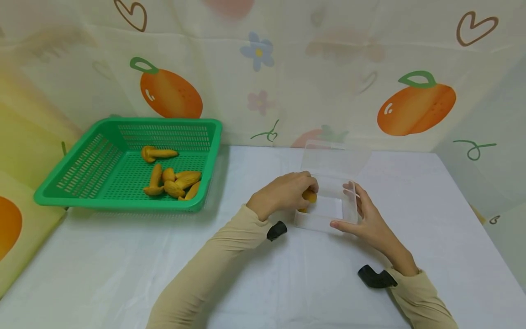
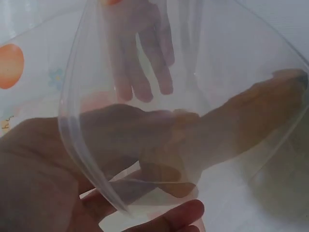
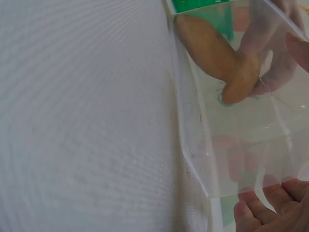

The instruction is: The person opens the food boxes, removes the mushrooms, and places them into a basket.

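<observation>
Head view: the left hand [image 1: 287, 192] covers most of the yellow-brown piece [image 1: 309, 196] it holds at the clear box [image 1: 324, 214]; only an end shows. Left wrist view: the same piece [image 2: 251, 116] appears only as a blur through the box wall [image 2: 96, 183], and the right hand's fingers [image 2: 145, 72] are equally hazy. Right wrist view: the right hand [image 3: 270, 208] is cut off by the lower edge, the green basket [image 3: 198, 5] by the upper edge.

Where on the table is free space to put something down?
Free: the white table in front of the green basket, and the right part beyond the right hand. Crowded: around the clear box, where the left hand grips a yellow piece.
</observation>
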The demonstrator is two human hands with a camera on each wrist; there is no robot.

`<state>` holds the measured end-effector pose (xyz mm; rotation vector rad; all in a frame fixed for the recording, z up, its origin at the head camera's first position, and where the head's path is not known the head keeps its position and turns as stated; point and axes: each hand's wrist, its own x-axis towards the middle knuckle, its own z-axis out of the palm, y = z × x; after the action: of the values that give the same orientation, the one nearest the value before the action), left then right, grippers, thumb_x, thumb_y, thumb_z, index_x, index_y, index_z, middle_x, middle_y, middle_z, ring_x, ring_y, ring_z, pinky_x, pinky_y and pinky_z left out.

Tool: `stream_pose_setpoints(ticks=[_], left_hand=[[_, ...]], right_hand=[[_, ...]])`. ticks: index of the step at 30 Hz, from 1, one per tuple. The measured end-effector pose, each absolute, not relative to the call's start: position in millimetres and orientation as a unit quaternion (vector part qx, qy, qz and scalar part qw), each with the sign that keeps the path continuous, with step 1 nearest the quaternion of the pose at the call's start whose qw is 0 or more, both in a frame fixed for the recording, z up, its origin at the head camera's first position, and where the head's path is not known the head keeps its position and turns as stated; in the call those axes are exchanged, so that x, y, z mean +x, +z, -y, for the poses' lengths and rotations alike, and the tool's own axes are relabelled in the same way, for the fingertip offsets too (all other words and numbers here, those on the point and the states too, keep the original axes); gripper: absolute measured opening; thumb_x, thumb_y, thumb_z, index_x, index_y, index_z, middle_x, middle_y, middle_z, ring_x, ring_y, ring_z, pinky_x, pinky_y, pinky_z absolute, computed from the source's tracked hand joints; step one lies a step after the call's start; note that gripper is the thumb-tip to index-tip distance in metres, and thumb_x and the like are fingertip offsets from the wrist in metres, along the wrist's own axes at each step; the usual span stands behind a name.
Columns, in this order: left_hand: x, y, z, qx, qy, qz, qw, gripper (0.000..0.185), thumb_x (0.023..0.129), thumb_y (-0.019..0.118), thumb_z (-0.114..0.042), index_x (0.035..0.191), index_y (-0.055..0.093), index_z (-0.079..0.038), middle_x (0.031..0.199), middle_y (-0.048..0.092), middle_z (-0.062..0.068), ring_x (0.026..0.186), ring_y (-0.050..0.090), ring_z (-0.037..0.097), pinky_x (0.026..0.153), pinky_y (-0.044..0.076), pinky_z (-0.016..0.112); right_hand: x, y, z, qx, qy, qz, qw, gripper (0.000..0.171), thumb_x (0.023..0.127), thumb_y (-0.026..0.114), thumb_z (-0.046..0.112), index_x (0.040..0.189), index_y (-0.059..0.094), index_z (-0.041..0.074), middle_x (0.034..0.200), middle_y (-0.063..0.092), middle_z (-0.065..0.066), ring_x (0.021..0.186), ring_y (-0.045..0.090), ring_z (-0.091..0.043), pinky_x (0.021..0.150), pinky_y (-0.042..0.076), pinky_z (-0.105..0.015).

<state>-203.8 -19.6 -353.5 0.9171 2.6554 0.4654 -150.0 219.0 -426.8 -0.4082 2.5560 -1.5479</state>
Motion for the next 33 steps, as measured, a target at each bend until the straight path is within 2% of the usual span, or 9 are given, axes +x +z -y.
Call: stream_pose_setpoints(ticks=[7, 16, 24, 33], left_hand=[[-204, -352, 21, 0.324, 0.157, -0.920, 0.153, 0.036, 0.091, 0.069, -0.018, 0.127, 0.066, -0.012, 0.120, 0.061, 0.000, 0.099, 0.055, 0.014, 0.085, 0.048, 0.025], [-202, -350, 22, 0.323, 0.150, -0.923, 0.147, 0.034, 0.090, 0.071, -0.018, 0.124, 0.065, -0.015, 0.113, 0.064, -0.005, 0.098, 0.055, 0.012, 0.085, 0.048, 0.026], [-197, -344, 26, 0.314, 0.177, -0.928, 0.095, 0.037, 0.088, 0.069, -0.020, 0.125, 0.062, -0.016, 0.111, 0.064, -0.005, 0.091, 0.058, 0.012, 0.077, 0.050, 0.027], [-190, -334, 32, 0.304, 0.200, -0.929, 0.066, 0.047, 0.087, 0.069, -0.022, 0.133, 0.060, -0.016, 0.121, 0.063, -0.003, 0.092, 0.058, 0.012, 0.076, 0.051, 0.029]], right_hand=[[-150, -426, -219, -0.136, -0.512, -0.846, 0.063, 0.109, 0.081, 0.083, 0.020, 0.160, 0.007, 0.014, 0.162, 0.023, -0.011, 0.150, 0.022, -0.039, 0.117, 0.020, -0.065], [-150, -426, -218, -0.136, -0.512, -0.846, 0.063, 0.110, 0.080, 0.083, 0.020, 0.159, 0.007, 0.013, 0.161, 0.023, -0.011, 0.149, 0.023, -0.039, 0.116, 0.023, -0.065], [-149, -425, -218, -0.127, -0.511, -0.847, 0.070, 0.112, 0.081, 0.083, 0.022, 0.160, 0.005, 0.018, 0.163, 0.022, -0.010, 0.150, 0.022, -0.039, 0.116, 0.023, -0.065], [-150, -427, -218, -0.129, -0.508, -0.849, 0.069, 0.113, 0.081, 0.083, 0.022, 0.160, 0.003, 0.013, 0.163, 0.021, -0.012, 0.150, 0.021, -0.041, 0.116, 0.023, -0.066]])
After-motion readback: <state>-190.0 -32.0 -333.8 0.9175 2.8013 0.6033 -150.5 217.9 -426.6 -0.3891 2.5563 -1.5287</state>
